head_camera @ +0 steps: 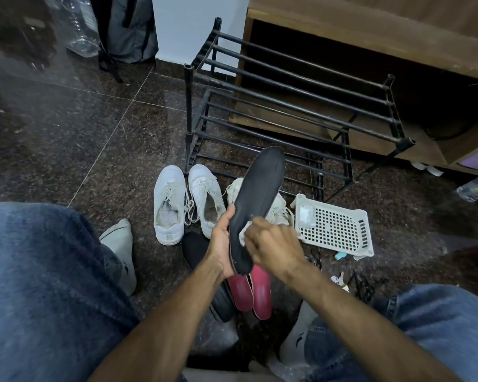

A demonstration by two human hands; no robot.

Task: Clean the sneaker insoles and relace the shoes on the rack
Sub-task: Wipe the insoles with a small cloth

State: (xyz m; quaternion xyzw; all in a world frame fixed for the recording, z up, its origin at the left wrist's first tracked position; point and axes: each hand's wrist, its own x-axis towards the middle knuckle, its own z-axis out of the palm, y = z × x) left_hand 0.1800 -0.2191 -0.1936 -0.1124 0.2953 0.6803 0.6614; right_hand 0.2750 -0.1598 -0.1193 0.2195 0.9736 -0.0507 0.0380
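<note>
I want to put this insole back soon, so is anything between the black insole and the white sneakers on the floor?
Nothing visible. The left hand holds the black insole upright just above the white sneakers, whose openings face up unobstructed, while the right hand wipes it with a white cloth.

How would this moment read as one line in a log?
step: wiping insole | left hand: holds black insole | right hand: presses white cloth on it | rack: no shoes
</note>
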